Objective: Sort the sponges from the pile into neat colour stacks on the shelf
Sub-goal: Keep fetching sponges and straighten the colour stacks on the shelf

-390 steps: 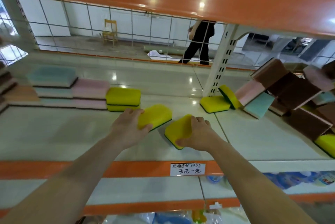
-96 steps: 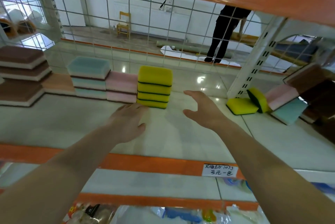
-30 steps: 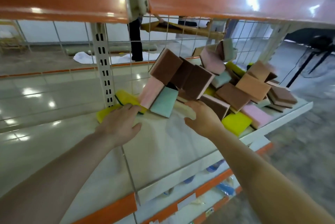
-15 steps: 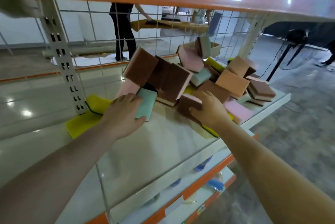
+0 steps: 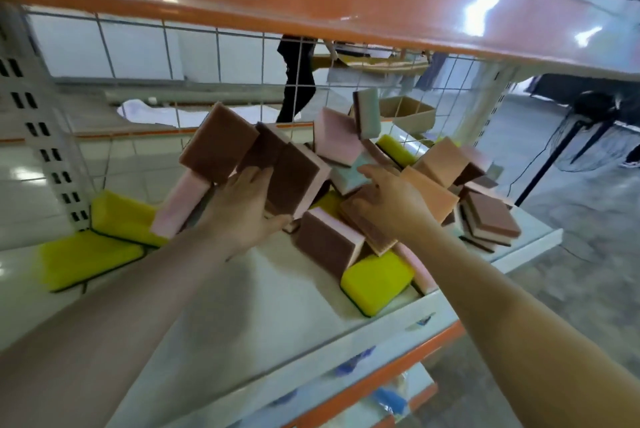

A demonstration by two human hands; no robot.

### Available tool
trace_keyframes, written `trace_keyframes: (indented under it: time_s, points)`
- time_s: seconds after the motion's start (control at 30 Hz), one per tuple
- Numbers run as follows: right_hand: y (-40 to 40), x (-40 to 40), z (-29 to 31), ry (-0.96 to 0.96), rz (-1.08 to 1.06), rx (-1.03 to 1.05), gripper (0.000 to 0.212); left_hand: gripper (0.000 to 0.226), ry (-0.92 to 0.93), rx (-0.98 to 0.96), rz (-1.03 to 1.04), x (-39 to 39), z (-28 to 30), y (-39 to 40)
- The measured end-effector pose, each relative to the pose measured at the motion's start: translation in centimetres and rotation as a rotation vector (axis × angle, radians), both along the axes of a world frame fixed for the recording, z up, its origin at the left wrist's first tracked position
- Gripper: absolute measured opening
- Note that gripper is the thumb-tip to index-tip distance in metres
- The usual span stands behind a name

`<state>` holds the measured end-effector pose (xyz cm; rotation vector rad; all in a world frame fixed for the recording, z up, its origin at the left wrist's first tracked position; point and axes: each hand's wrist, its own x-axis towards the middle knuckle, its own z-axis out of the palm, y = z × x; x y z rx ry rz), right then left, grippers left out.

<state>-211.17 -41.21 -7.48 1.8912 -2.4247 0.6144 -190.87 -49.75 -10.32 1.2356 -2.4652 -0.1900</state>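
Foam sponges: pile (image 5: 346, 185) on shelf (image 5: 263, 303). Left hand (image 5: 242, 212) flat against brown-faced sponge (image 5: 294, 181), fingers straight; right hand (image 5: 391, 202) curls over orange sponge (image 5: 370, 223). Likely light, squashy; grip by the long edges

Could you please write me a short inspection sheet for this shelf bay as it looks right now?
Surface: white shelf, front area bare.
Job's things: sponge pile, colours mixed, unsorted; two yellow sponges lie apart by the upright.
Clutter: nothing seen.
Hands: left hand against a brown sponge; right hand on the pile, grip unclear.
Cables: dark cord on the floor behind.
Surroundings: wire grid back, cardboard box, person standing.
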Motion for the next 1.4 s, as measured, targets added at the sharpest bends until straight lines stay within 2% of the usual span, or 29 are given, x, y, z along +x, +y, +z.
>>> trace_keyframes:
  time_s: [0.33,0.47,0.7,0.9,1.07,1.17,1.4]
  points:
    - [-2.7,-3.2,1.1,0.073,0.245,-0.015,0.06,0.1,0.028,-0.037,-0.018,-3.6,1.0,-1.6]
    - [-3.7,-4.1,1.1,0.089,0.274,-0.019,0.06,0.091,-0.002,-0.056,-0.027,-4.3,1.3,-2.0]
    - [-4.5,-4.9,1.0,0.096,0.283,-0.015,0.06,0.071,-0.029,-0.078,-0.024,-4.8,1.2,-2.0]
    - [-4.5,-4.4,0.8,0.044,0.279,-0.013,0.059,0.075,-0.105,-0.105,-0.049,-4.2,0.6,-1.7]
    - [-4.7,-3.9,0.3,0.034,0.272,-0.105,0.051,0.08,-0.117,-0.163,-0.059,-3.9,0.8,-1.7]
    - [-4.9,-3.7,0.5,0.035,0.255,-0.111,0.05,0.086,-0.204,-0.176,-0.103,-3.7,0.5,-1.7]
    - [-5.2,-4.0,0.9,0.038,0.217,-0.077,0.049,0.083,-0.266,-0.116,-0.178,-4.4,-0.1,-1.7]
